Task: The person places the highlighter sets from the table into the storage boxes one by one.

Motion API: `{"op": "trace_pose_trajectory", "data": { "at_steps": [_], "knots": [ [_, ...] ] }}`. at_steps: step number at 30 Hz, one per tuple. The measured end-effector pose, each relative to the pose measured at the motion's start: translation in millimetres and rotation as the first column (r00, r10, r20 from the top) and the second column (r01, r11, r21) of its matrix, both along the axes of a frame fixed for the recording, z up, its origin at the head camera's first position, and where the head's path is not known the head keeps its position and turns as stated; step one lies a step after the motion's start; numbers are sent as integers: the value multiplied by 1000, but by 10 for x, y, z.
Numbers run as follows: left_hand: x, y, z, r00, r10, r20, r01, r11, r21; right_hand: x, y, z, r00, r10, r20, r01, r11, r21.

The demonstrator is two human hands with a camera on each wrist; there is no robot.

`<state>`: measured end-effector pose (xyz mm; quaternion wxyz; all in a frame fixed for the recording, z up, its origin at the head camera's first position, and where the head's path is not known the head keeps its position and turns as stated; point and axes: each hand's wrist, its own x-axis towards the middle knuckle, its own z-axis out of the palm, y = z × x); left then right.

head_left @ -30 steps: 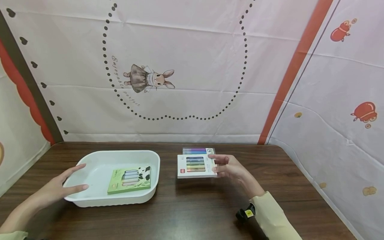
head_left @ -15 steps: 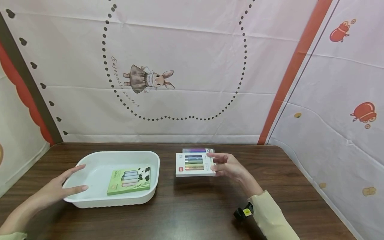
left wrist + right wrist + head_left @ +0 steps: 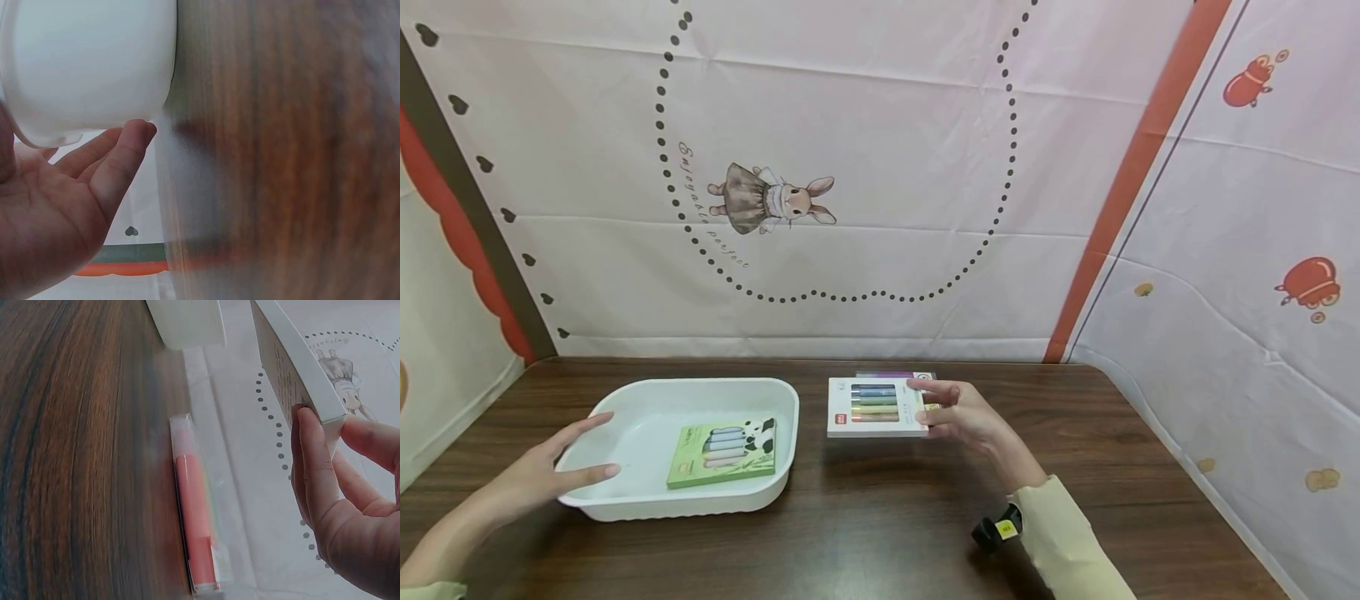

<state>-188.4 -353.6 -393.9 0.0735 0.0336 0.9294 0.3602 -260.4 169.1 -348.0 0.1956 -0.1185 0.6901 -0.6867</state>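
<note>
My left hand (image 3: 542, 471) holds the left end of a white plastic basin (image 3: 700, 505), thumb and forefinger over its rim. In the left wrist view, other fingertips (image 3: 134, 132) lie against the outside of the basin wall (image 3: 94, 62). Inside the basin lies a green panda box (image 3: 726, 454) with pastel pens pictured on it. My right hand (image 3: 966, 417) pinches the right end of a white windowed box of coloured pens (image 3: 875, 407), raised above the table. Behind it, partly hidden, a clear pack of coloured markers (image 3: 197, 512) lies on the table.
The brown wooden table (image 3: 865, 533) ends at a printed cloth (image 3: 880, 167) hung behind it. Another cloth (image 3: 1247, 333) closes off the right side. A black wrist device (image 3: 997, 529) with a yellow label sits at the right sleeve.
My right hand has carried the white pen box a little to the left and up, off the clear marker pack. The left hand, basin and green box have stayed in place.
</note>
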Motion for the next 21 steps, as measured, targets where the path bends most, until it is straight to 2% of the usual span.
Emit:
{"op": "trace_pose_trajectory", "data": {
  "at_steps": [6, 16, 21],
  "knots": [
    [6, 8, 5, 1000, -2, -1, 2, 1000, -5, 23, -72, 33, 1000, 10, -1, -10, 1000, -20],
    [43, 53, 40, 999, -11, -41, 11, 1000, 4, 34, -159, 52, 999, 33, -18, -33, 999, -26],
    [45, 51, 42, 1000, -6, -31, 6, 1000, -2, 31, -207, 57, 999, 42, -24, -42, 999, -19]
  ]
}}
